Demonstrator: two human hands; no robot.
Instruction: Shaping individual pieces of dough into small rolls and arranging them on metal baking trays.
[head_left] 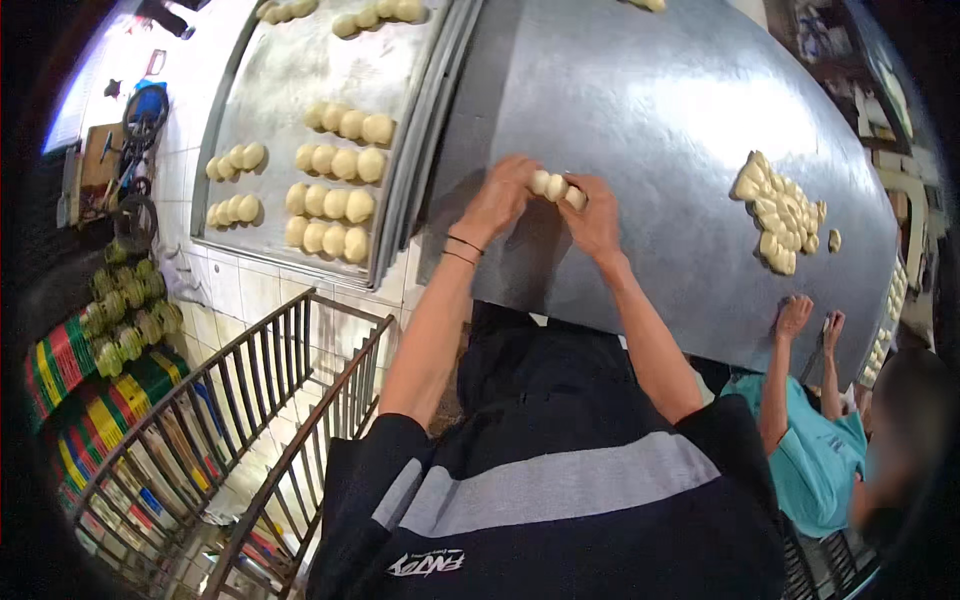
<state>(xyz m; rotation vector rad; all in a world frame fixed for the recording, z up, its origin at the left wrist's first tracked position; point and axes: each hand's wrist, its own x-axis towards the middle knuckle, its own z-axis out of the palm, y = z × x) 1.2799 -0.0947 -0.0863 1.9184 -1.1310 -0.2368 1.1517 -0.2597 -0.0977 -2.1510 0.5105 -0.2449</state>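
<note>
Between my two hands is a short row of round, pale dough balls [556, 187], held just over the grey metal table near its front left corner. My left hand [503, 196] has its fingers closed round the row's left end. My right hand [594, 218] grips the right end, thumb and fingers bent about it. The balls at both ends are partly hidden by my fingers. Left of my hands lies a metal baking tray [262, 75] bearing several rows of dough balls [338, 162], each row pressed together in a line.
On the metal table [600, 110], a heap of dough pieces [780, 212] lies to the right. A co-worker in a teal shirt [815, 455] has hands at the table's front edge. Dark metal racks [240, 420] stand at lower left, near stacked colourful crates [65, 365].
</note>
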